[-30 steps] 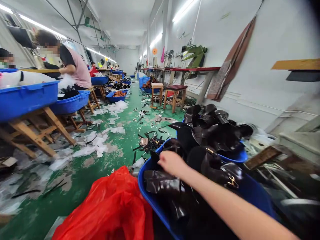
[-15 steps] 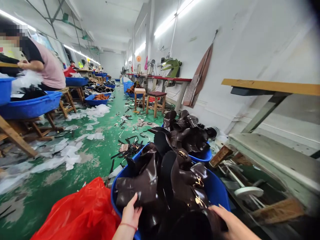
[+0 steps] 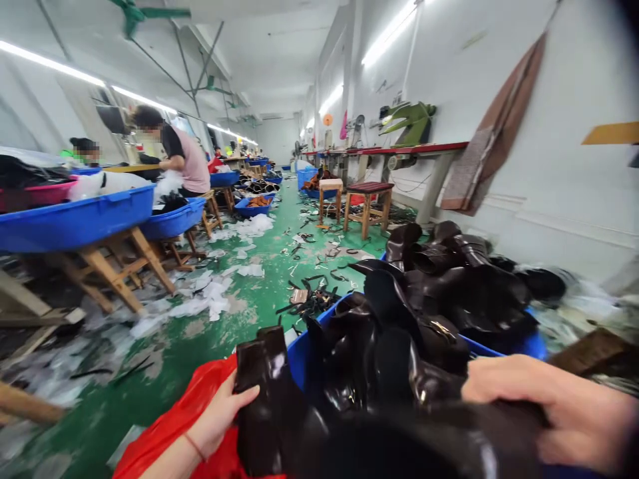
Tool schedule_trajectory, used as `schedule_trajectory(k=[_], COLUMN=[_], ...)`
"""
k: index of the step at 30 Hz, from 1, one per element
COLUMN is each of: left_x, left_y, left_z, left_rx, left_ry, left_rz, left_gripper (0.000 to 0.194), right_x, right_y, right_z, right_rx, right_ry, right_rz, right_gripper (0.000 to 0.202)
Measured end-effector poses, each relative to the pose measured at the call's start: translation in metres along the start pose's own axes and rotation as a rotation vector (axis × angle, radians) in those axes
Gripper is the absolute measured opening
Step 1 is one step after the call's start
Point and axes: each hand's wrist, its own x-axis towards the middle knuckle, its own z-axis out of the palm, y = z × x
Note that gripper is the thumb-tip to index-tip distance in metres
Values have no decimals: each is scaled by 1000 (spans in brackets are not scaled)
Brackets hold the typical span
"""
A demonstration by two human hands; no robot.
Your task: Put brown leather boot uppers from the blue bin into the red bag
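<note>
The dark brown leather boot uppers (image 3: 269,399) fill the bottom of the view, glossy and creased, and their lower part is cut off by the frame edge, so their full shape is hard to make out. The left hand (image 3: 219,416) presses its thumb and palm against the left side of the upright piece, above a red plastic bag (image 3: 184,419). The right hand (image 3: 544,406) is blurred; its fingers curl over the top of the dark leather at lower right. The hands are well apart. Just behind, more uppers with gold buckles are heaped in a blue tub (image 3: 299,349), and a second heap hides most of another blue tub (image 3: 529,344). White scraps litter the green floor (image 3: 259,293).
</note>
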Motion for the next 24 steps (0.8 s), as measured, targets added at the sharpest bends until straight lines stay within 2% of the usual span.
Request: schedule_trajectory(k=[2,3,5,7,9,10,12,13,14,15,16,17,18,19,20,22,24], left_x=[-3,-5,-12,-21,-28,-29,-27,-24,-18,-12,-5,3,11,18,24,32,35], left_y=[9,12,16,16,17,16,14,11,7,2,-5,-13,-22,-30,-38,-51,-57], left_z=[6,13,28,41,49,50,48,46,42,37,31,25,19,14,9,3,3], left_rx=[90,120,168,208,260,298,367,384,390,383,374,370,374,384,411,525,664], left_ry=[-60,-92,-146,-195,-259,-271,-248,-213,-168,-122,-86,-50,-15,8,19,46,115], left_rz=[86,133,211,260,280,275,246,226,210,207,213,224,243,270,297,314,252], left_gripper=[63,64,64,63,63,64,63,62,61,62,64,66,69,73,78,85,90], right_x=[30,47,85,123,151,158,154,142,123,100,72,42,12,-15,-38,-68,-78], right_y=[-52,-79,-128,-164,-182,-184,-171,-157,-138,-115,-90,-65,-40,-19,-1,19,21], right_z=[1,7,29,56,76,82,87,90,95,104,117,134,154,176,197,234,257], right_rx=[12,-28,-269,-432,-451,-438,-413,-364,-291,-158,21,216,414,649,879,1049,1071], right_ry=[-334,-372,-302,-231,-206,-195,-128,-13,159,410,747,1051,1229,1214,1092,988,962], right_rz=[-359,-495,-641,-638,-633,-635,-625,-566,-453,-257,46,423,825,1209,1478,1577,1630], right_gripper=[20,27,23,20,21,23,27,26,26,23,24,28,35,41,46,51,57])
